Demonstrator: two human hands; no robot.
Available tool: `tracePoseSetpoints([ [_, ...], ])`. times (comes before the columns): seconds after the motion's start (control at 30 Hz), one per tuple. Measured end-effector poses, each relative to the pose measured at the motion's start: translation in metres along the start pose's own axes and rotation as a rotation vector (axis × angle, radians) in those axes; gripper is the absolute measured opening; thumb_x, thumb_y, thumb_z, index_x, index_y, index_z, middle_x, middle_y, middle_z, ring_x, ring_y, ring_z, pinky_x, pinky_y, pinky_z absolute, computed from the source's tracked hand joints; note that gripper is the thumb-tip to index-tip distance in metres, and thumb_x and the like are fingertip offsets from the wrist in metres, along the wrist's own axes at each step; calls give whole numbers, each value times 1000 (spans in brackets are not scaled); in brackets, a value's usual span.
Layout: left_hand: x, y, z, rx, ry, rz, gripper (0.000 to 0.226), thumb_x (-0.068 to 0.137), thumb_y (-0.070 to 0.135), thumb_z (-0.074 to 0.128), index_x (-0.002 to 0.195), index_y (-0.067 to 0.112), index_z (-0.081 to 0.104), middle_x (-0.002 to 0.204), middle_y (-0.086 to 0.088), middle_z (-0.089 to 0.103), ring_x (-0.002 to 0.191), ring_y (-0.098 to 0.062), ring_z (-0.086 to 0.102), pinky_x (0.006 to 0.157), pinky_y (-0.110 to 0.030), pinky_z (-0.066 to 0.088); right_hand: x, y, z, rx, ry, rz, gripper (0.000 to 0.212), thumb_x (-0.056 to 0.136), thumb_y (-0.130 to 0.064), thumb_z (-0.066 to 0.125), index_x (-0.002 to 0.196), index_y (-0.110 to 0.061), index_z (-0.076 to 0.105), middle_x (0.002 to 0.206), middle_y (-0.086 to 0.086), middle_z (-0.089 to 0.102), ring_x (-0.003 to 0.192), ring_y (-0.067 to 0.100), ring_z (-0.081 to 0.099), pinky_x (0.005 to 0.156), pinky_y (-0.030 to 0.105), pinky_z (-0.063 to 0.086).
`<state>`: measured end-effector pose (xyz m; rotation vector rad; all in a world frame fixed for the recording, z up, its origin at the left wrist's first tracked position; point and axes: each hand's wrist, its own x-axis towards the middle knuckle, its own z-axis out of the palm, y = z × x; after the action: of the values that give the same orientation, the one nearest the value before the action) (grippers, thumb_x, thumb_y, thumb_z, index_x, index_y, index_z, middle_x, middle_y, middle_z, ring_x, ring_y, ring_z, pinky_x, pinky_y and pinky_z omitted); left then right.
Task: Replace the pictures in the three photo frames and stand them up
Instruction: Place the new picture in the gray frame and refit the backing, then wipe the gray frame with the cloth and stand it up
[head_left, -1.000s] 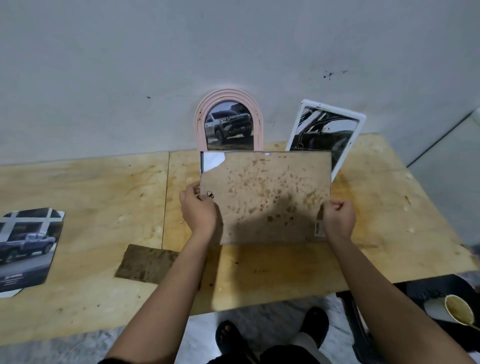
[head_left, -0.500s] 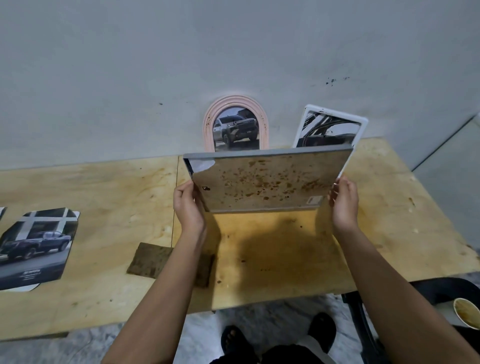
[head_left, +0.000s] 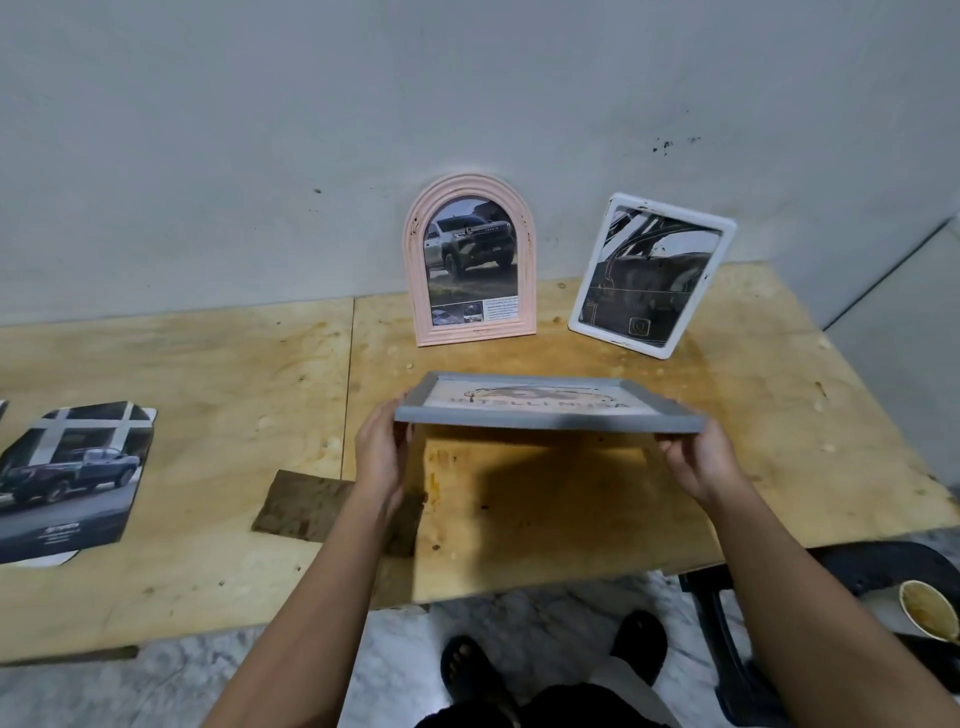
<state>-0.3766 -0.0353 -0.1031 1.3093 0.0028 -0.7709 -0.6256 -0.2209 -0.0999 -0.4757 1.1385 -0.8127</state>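
Left hand: your left hand (head_left: 382, 457) grips the left end of the grey frame (head_left: 545, 422), with the fingers curled round its short edge.
Right hand: your right hand (head_left: 701, 462) holds the right end near the front corner, fingers curled under it and the thumb at the edge.
Grey frame: you hold it in the air between both hands above the table (head_left: 208, 374). It lies almost flat with the picture side up and the near long edge towards you. The print inside is pale with dark lettering, seen too slantwise to read.
Brown board: the brown board (head_left: 306, 501) lies flat on the table, partly under your left forearm.
Pink arched frame: the pink arched frame (head_left: 470, 260) stands upright at the back against the wall, beyond the grey frame. It shows a pickup truck.
White frame: the white frame (head_left: 652, 275) stands to the right of the pink one and apart from it. It is tilted and holds a dark car picture.
Loose print: the loose print (head_left: 72, 473) of a truck lies flat at the far left, well apart from the frames.
Cup: the cup (head_left: 930, 608), brown inside, sits below the table's right end.
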Motion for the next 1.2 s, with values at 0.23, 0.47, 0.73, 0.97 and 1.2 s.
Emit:
tracePoseSetpoints([
  [0.23, 4, -30, -26, 274, 2, -101, 28, 92, 12, 55, 118, 9, 63, 115, -9, 67, 102, -26, 63, 88, -40, 51, 3, 6, -28, -520, -34, 4, 36, 100, -10, 36, 134, -13, 48, 120, 9, 59, 100, 25, 60, 71, 38, 53],
  [0.47, -4, -47, -20, 407, 20, -62, 37, 93, -4, 47, 129, 0, 52, 131, -10, 56, 109, -15, 55, 92, -25, 43, 16, 28, -35, -826, 62, -161, 41, 91, 9, 40, 128, -3, 52, 131, 13, 55, 105, 25, 53, 84, 38, 46],
  [0.73, -11, -53, -16, 530, -24, -44, 42, 93, -3, 46, 135, 2, 46, 137, -9, 50, 125, -21, 49, 95, -24, 40, 17, 54, -37, -1073, 128, -348, 54, 81, 14, 42, 132, -5, 50, 131, 15, 53, 118, 30, 50, 90, 36, 44],
  [0.97, -14, -49, -42, 772, 351, 190, 28, 92, 5, 50, 120, 7, 57, 123, -10, 54, 114, -24, 52, 93, -32, 41, 15, 70, -38, -1119, 213, -418, 63, 75, 16, 45, 134, -5, 49, 131, 18, 48, 118, 32, 46, 94, 36, 41],
  [1.2, -23, -46, -82, 807, 795, -100, 64, 81, 26, 71, 129, -1, 39, 136, -22, 33, 124, -39, 32, 96, -50, 38, 14, 79, -33, -1106, 309, -433, 64, 75, 12, 46, 136, -8, 48, 131, 19, 45, 119, 34, 43, 99, 43, 41],
])
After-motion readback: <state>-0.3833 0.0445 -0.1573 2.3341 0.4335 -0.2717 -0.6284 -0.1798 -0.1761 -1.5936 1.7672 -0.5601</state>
